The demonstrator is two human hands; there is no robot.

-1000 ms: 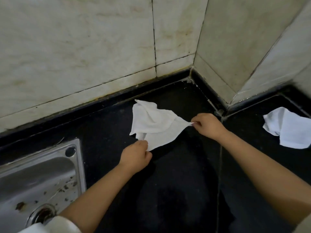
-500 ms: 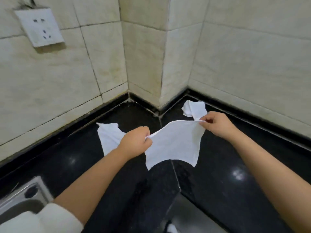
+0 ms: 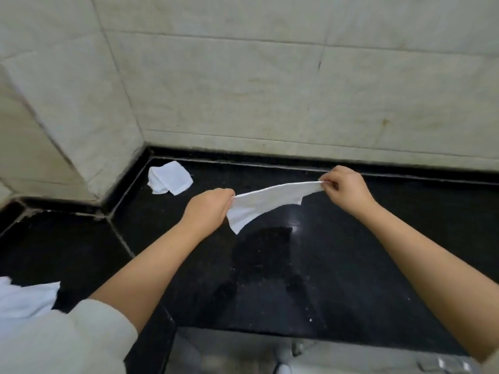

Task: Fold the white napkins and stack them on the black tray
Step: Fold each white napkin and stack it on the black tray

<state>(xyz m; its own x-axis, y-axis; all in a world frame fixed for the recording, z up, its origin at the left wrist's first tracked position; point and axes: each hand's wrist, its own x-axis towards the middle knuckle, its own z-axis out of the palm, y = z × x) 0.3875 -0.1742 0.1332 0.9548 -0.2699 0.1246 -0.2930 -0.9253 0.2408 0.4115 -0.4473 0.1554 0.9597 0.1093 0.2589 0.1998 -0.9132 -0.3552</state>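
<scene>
Fingers of left hand (image 3: 206, 209) and right hand (image 3: 347, 188) pinch opposite ends of a limp white napkin (image 3: 266, 203), stretched above the glossy black stone table (image 3: 270, 279). Folded napkin (image 3: 170, 181) lies near the corner. Walls: pale marble tile (image 3: 243, 90).

We stand at a glossy black stone worktop (image 3: 351, 265) that runs into a corner and bends round a jutting pillar (image 3: 62, 109) on the left. Pale cream marble tiles (image 3: 243, 76) cover the back wall, with thin dark grout lines and a few brownish stains. A low black upstand (image 3: 270, 155) edges the worktop where it meets the wall. A seam (image 3: 121, 236) crosses the stone on the left. A soft spot of light (image 3: 293, 228) glints off the polished surface. Below the front edge we see a blurred, pale floor (image 3: 229, 352).
</scene>
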